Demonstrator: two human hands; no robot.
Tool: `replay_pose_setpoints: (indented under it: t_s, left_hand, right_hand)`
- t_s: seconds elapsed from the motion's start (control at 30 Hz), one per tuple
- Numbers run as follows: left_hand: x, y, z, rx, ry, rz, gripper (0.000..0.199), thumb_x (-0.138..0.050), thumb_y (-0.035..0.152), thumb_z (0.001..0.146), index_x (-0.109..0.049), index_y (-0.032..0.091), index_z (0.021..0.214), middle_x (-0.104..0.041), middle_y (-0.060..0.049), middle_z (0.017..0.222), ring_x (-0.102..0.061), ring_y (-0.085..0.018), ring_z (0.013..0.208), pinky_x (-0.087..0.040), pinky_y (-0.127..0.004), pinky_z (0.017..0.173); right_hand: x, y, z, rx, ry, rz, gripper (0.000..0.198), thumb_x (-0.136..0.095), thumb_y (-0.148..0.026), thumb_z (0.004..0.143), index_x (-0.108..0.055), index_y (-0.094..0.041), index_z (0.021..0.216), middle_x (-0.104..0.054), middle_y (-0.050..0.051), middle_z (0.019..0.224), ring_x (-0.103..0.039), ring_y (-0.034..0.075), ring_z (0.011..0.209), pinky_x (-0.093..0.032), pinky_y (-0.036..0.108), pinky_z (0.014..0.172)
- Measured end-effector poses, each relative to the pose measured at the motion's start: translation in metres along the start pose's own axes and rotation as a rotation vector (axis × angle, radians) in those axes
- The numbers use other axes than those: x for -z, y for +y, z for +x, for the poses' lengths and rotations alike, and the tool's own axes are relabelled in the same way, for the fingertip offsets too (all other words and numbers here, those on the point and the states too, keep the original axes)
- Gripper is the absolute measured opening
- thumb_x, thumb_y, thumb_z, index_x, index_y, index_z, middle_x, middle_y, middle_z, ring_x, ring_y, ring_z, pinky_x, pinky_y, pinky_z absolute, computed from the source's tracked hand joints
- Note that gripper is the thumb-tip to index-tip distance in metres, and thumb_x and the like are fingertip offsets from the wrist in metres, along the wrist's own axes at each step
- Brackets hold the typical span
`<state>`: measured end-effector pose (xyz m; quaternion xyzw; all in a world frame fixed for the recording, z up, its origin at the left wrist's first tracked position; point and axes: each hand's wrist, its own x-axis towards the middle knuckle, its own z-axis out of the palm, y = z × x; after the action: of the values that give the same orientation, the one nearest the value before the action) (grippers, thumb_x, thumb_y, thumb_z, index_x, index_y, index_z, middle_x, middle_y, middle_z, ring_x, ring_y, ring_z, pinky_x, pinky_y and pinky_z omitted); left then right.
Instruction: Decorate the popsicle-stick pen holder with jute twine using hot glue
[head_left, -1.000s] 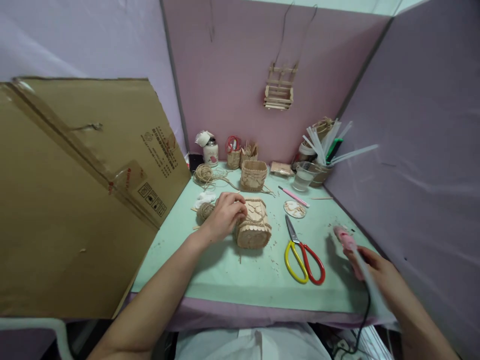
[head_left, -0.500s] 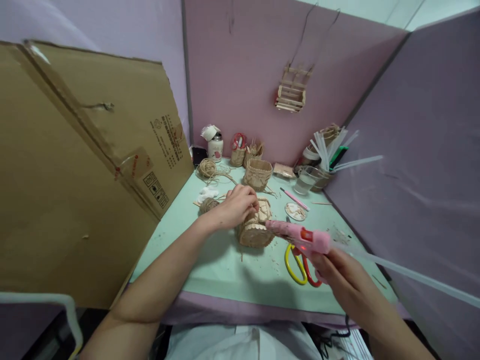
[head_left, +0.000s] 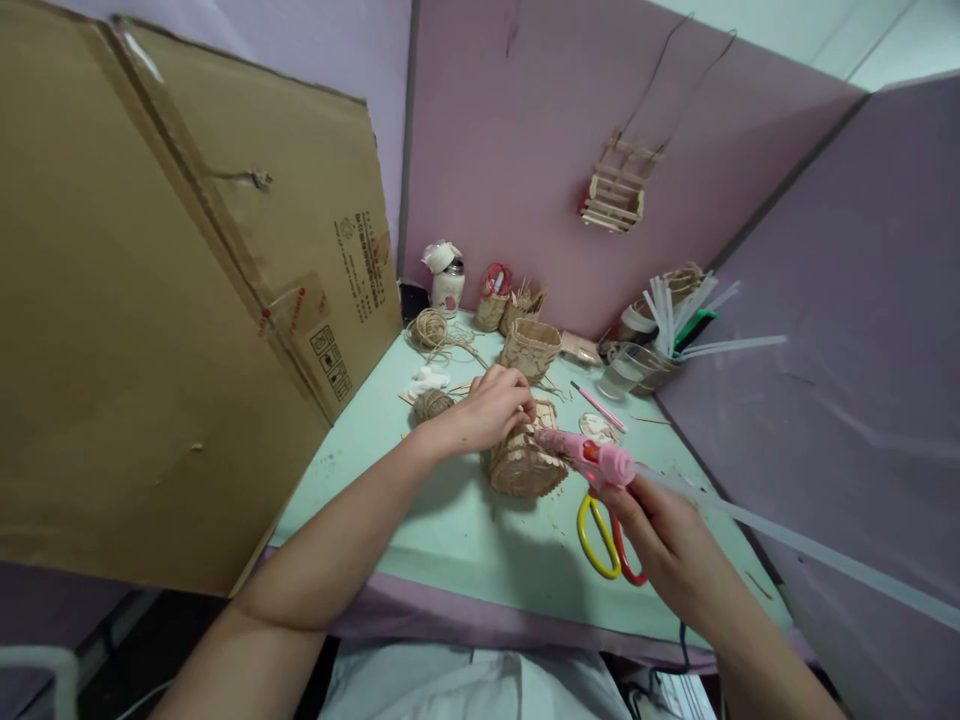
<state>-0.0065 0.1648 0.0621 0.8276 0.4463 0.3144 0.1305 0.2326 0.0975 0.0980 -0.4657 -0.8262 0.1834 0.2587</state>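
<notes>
Two bare hands, both at one box [head_left: 529, 474]. Left hand [head_left: 499, 405]: fingers curled close together at the box's upper side; we cannot tell whether they pinch anything. Right hand [head_left: 664, 530]: fingers wrapped around the handle of a pink glue gun [head_left: 600, 458]. Changed: a second ago we had the glue gun out at the far right; now its nozzle is at the box, beside our left fingertips, so we judge both hands to be serving one spot. Box: pale, woody, rounded end towards us, scalloped trim, on the mint-green tabletop [head_left: 360, 515]. Glue stick [head_left: 810, 546]: long, translucent, behind the glue gun. Beyond: scissors [head_left: 616, 555], smooth yellow and red loops; fuzzy brown twine ball [head_left: 433, 404]; upright tan basket [head_left: 530, 352].
</notes>
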Motion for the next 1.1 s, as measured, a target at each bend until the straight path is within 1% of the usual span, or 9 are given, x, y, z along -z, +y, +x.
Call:
replay_pose_setpoints:
  t_s: [0.1,0.3,0.43,0.7,0.87,1.1]
  left_hand:
    - [0.0012,0.0019,0.0005,0.015,-0.007,-0.013,0.01,-0.053,0.015,0.087,-0.061,0.02,0.087,-0.055,-0.006,0.108,-0.044,-0.024,0.11,-0.038,-0.041,0.095]
    - [0.007,0.0075,-0.0002,0.07,-0.062,-0.014,0.012,-0.051,0.016,0.089,-0.062,0.019,0.089,-0.054,-0.007,0.111,-0.042,-0.025,0.114,-0.037,-0.042,0.097]
    - [0.0072,0.0083,-0.0009,0.077,-0.062,-0.006,0.012,-0.051,0.017,0.089,-0.063,0.02,0.09,-0.054,-0.007,0.113,-0.042,-0.025,0.115,-0.037,-0.041,0.097]
    - [0.0054,0.007,-0.0018,0.059,-0.039,-0.015,0.011,-0.051,0.015,0.088,-0.062,0.02,0.088,-0.054,-0.007,0.112,-0.042,-0.024,0.114,-0.036,-0.041,0.099]
    - [0.0042,0.006,-0.0025,0.045,-0.034,-0.012,0.011,-0.052,0.016,0.089,-0.062,0.02,0.089,-0.054,-0.007,0.111,-0.043,-0.024,0.113,-0.037,-0.04,0.098]
    - [0.0062,0.0089,-0.0032,0.064,-0.049,-0.006,0.012,-0.052,0.016,0.088,-0.062,0.019,0.089,-0.056,-0.007,0.11,-0.043,-0.024,0.113,-0.037,-0.04,0.096]
  right_hand:
    - [0.0001,-0.0007,0.0023,-0.027,-0.02,0.009,0.042,-0.04,-0.052,0.094,-0.062,-0.021,0.076,-0.059,0.003,0.066,-0.055,0.02,0.066,-0.046,0.031,0.065]
    - [0.0004,0.0,0.0023,-0.099,-0.055,0.015,0.046,-0.039,-0.057,0.092,-0.06,-0.02,0.075,-0.062,0.005,0.071,-0.055,0.02,0.068,-0.045,0.03,0.064]
    - [0.0004,0.0012,0.0016,-0.128,-0.065,0.0,0.047,-0.037,-0.059,0.092,-0.059,-0.02,0.076,-0.062,0.005,0.072,-0.055,0.02,0.067,-0.043,0.029,0.06]
    - [0.0012,-0.0014,0.003,-0.078,-0.032,-0.032,0.045,-0.038,-0.056,0.092,-0.057,-0.021,0.071,-0.058,0.004,0.067,-0.053,0.019,0.064,-0.043,0.028,0.06]
    - [0.0016,-0.0032,0.0038,-0.067,-0.026,-0.042,0.045,-0.038,-0.055,0.092,-0.056,-0.021,0.069,-0.058,0.003,0.066,-0.052,0.018,0.063,-0.043,0.029,0.061]
    - [0.0026,-0.005,0.0029,-0.065,-0.024,-0.054,0.045,-0.038,-0.055,0.092,-0.055,-0.022,0.067,-0.057,0.003,0.065,-0.052,0.019,0.064,-0.045,0.03,0.063]
